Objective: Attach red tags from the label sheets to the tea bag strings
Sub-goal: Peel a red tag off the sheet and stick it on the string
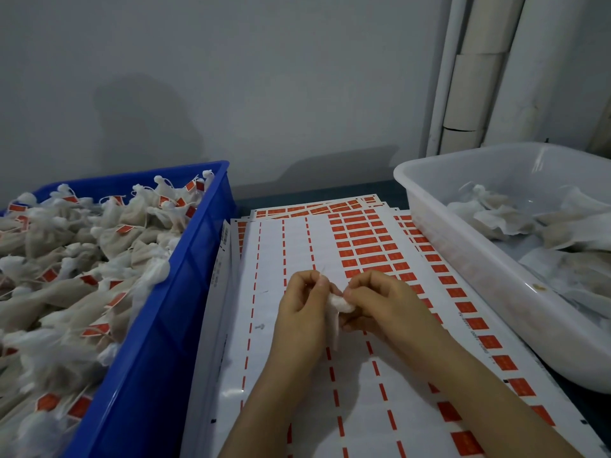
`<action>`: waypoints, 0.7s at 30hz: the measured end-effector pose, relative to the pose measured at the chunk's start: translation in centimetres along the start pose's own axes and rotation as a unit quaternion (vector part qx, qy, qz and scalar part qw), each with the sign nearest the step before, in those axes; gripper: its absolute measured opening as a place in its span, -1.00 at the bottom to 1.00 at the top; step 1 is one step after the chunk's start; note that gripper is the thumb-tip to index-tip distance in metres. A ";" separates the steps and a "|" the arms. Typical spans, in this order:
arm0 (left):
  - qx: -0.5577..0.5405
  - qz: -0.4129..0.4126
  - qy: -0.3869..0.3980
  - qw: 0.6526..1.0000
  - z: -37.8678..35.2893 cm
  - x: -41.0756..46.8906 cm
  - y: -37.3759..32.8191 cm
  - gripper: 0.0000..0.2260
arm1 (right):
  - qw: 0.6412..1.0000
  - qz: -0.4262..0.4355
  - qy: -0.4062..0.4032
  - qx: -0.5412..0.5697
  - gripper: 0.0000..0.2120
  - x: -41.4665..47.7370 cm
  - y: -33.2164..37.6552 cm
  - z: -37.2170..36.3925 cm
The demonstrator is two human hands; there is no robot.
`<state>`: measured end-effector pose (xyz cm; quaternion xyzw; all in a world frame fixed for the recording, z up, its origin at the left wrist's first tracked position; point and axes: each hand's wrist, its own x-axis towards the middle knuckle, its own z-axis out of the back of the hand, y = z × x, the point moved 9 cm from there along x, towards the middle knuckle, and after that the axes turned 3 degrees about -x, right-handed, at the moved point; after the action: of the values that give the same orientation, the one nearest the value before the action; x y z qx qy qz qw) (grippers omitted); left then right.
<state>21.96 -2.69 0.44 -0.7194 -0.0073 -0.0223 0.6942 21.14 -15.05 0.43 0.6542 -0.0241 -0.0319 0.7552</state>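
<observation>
A white tea bag (338, 309) hangs between my two hands over the label sheet (297, 246). My left hand (302, 312) pinches its gathered top and a thin string that sticks up above the fingers. My right hand (377, 302) holds the bag's bunched neck from the right. Rows of red tags (365, 241) remain on the sheet's far right part; the nearer columns show only red dashes. The bag's lower part is partly hidden between my hands.
A blue crate (185, 292) at left is heaped with tea bags bearing red tags. A white plastic tub (463, 246) at right holds untagged tea bags. More label sheets lie stacked under the top one. A grey wall stands behind.
</observation>
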 end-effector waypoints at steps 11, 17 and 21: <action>-0.077 0.109 0.122 0.984 -1.8 -0.9 1.0 -0.84 | 0.999 0.026 0.013 0.013 -0.89 -0.4 0.9 0.5; -0.096 0.153 0.136 0.974 -3.0 -1.2 1.4 -0.65 | 0.996 -0.014 -0.015 0.092 -0.89 -0.6 0.3 1.0; -0.070 0.089 0.110 0.987 -2.2 -0.8 0.5 -0.49 | 0.994 -0.054 -0.011 0.094 -0.86 -0.6 -0.5 1.0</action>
<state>21.17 -4.91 -0.04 -0.7569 0.1348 -0.0399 0.6382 20.48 -16.02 0.05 0.7221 0.0000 -0.0777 0.6874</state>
